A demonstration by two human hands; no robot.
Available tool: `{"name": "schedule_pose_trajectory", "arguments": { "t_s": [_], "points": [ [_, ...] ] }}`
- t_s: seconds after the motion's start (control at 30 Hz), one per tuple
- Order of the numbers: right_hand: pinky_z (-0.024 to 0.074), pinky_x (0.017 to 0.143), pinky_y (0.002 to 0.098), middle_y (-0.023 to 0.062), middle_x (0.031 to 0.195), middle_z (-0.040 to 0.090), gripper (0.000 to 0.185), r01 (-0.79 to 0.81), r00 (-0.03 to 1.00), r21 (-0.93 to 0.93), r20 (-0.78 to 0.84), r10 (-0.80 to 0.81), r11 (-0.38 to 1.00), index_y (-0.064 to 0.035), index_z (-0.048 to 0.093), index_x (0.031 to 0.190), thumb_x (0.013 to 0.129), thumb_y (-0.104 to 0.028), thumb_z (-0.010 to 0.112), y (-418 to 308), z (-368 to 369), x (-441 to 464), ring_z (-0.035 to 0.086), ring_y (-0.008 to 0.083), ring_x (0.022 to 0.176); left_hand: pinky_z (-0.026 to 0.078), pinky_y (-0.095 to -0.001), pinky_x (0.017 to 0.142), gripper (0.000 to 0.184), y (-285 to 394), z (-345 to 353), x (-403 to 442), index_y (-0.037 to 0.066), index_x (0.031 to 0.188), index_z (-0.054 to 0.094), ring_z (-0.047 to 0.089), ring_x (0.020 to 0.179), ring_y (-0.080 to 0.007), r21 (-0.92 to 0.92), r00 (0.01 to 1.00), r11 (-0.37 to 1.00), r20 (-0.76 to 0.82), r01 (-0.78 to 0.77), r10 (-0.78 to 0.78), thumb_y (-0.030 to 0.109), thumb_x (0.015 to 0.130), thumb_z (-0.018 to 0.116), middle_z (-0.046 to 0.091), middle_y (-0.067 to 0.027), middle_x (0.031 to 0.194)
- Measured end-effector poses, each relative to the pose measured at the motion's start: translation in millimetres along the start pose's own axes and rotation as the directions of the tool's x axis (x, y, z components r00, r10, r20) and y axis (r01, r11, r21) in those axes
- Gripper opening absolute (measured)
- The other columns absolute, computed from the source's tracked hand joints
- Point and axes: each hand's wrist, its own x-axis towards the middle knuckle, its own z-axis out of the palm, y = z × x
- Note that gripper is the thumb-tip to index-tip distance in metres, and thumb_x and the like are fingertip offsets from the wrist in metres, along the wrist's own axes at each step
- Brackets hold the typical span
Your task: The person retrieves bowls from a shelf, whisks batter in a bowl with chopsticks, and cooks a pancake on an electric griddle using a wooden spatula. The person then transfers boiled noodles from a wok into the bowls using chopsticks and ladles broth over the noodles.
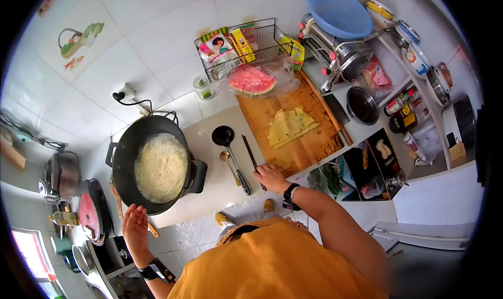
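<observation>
Broadly, we have a pale counter before us, running from left to right below a white tiled wall. On its right side we see the wooden cutting board, set at a slant, and to its left the dark wok, its mouth facing up at us. Behind the board stands a black wire basket with packets in it, and farther right we find a blue basin.

Inside the wok we see a wide mass of pale noodles. On the board lie a folded yellow pancake near the middle and a cut piece of watermelon, in clear plastic, at the far edge. Between wok and board rests a black ladle.

Our left hand is at the wok's near rim, its fingers close together and loosely bent around nothing; we cannot tell whether they touch the rim. Our right hand is on the near end of the chopsticks, which lie on the counter just beside the board's left edge. Its fingers are bunched there; we cannot tell whether they pinch the sticks. Smallest, a spoon lies just left of the ladle.
</observation>
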Motion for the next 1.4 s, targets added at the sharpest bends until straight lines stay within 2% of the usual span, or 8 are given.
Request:
{"name": "schedule_pose_trajectory", "arguments": {
  "t_s": [0.63, 0.8, 0.93, 1.0, 1.17, 1.23, 1.3, 1.4],
  "points": [
    [0.044, 0.063, 0.0361, 0.0109, 0.076, 0.055, 0.006, -0.556, 0.761, 0.412, -0.096, 0.641, 0.722, -0.0051, 0.055, 0.074, 0.075, -0.01, 0.058, 125, -230, -195, 0.056, 0.0283, 0.073, 0.044, -0.0207, 0.071, 0.034, -50, 122, 13, 0.005, 0.118, 0.048, 0.058, 0.084, -0.0129, 0.08, 0.984, 0.996, 0.171, 0.042, -0.055, 0.014, 0.085, 0.052, 0.06, -0.0058, 0.095],
    [0.045, 0.057, 0.0262, 0.0027, 0.069, 0.055, 0.007, -0.51, 0.572, 0.57, -0.334, 0.749, 0.644, -0.0047, 0.055, 0.073, 0.071, -0.003, 0.061, 260, -310, -230, 0.054, 0.0112, 0.063, 0.042, -0.0198, 0.074, 0.034, -50, 135, 19, 0.007, 0.118, 0.049, 0.056, 0.088, -0.013, 0.116, 0.981, 0.993, 0.194, -0.027, 0.004, 0.016, 0.086, 0.052, 0.06, -0.0065, 0.096],
    [0.0458, 0.053, 0.0235, 0.0038, 0.076, 0.06, 0.011, -0.436, 0.209, 0.886, -0.072, 0.975, 0.159, -0.0059, 0.054, 0.084, 0.081, -0.016, 0.056, 326, -381, -255, 0.06, 0.0122, 0.063, 0.045, -0.0206, 0.074, 0.034, -54, 155, 4, 0.004, 0.12, 0.045, 0.058, 0.087, -0.0132, 0.109, 0.989, 0.991, 0.129, -0.083, 0.069, 0.014, 0.088, 0.049, 0.06, -0.0069, 0.097],
    [0.0461, 0.052, 0.0241, 0.0052, 0.079, 0.06, 0.014, -0.387, 0.13, 0.911, -0.103, 0.986, 0.146, -0.0062, 0.053, 0.088, 0.079, -0.016, 0.057, 365, -414, -270, 0.06, 0.0145, 0.063, 0.053, -0.0382, 0.075, 0.036, -56, 181, -16, -0.01, 0.118, 0.044, 0.058, 0.094, -0.0363, 0.216, 0.978, 0.954, 0.055, -0.207, 0.2, 0.001, 0.084, 0.049, 0.055, -0.0277, 0.106],
    [0.0493, 0.052, 0.0294, 0.0079, 0.081, 0.055, 0.03, -0.306, -0.062, 0.933, -0.217, 0.974, 0.188, -0.0085, 0.048, 0.103, 0.077, -0.019, 0.059, 470, -492, -351, 0.06, 0.0213, 0.065, 0.052, -0.0366, 0.077, 0.036, -77, 231, -34, -0.002, 0.119, 0.049, 0.058, 0.096, -0.0304, 0.728, 0.852, 0.474, 0.299, -0.495, 0.43, 0.001, 0.083, 0.051, 0.058, -0.0175, 0.109],
    [0.0505, 0.053, 0.0311, 0.0096, 0.083, 0.054, 0.03, -0.316, -0.203, 0.925, -0.285, 0.937, 0.213, -0.0056, 0.05, 0.102, 0.078, -0.02, 0.058, 501, -522, -384, 0.06, 0.023, 0.066, 0.051, -0.042, 0.077, 0.044, -94, 244, -25, 0.007, 0.122, 0.048, 0.057, 0.099, -0.0339, 0.631, 0.873, 0.609, 0.285, -0.481, 0.395, 0.003, 0.08, 0.058, 0.055, -0.0156, 0.115],
    [0.0511, 0.053, 0.0306, 0.012, 0.086, 0.056, 0.029, -0.419, -0.391, 0.897, -0.316, 0.865, 0.139, -0.0003, 0.056, 0.098, 0.077, -0.019, 0.058, 515, -545, -395, 0.06, 0.0222, 0.063, 0.045, -0.0201, 0.075, 0.035, -96, 282, -30, 0.005, 0.121, 0.045, 0.057, 0.088, -0.0122, 0.09, 0.994, 0.99, -0.026, -0.105, 0.108, 0.015, 0.088, 0.049, 0.06, -0.0064, 0.098],
    [0.0515, 0.059, 0.0339, 0.0182, 0.09, 0.058, 0.028, -0.732, -0.273, 0.676, -0.408, 0.871, 0.088, 0.0005, 0.061, 0.093, 0.073, -0.018, 0.061, 587, -551, -442, 0.06, 0.0261, 0.069, 0.045, -0.0199, 0.078, 0.036, -108, 295, -42, 0.006, 0.122, 0.045, 0.057, 0.089, -0.0108, 0.085, 0.997, 0.993, -0.013, -0.081, 0.082, 0.017, 0.088, 0.05, 0.06, -0.0058, 0.1]
  ]
}}
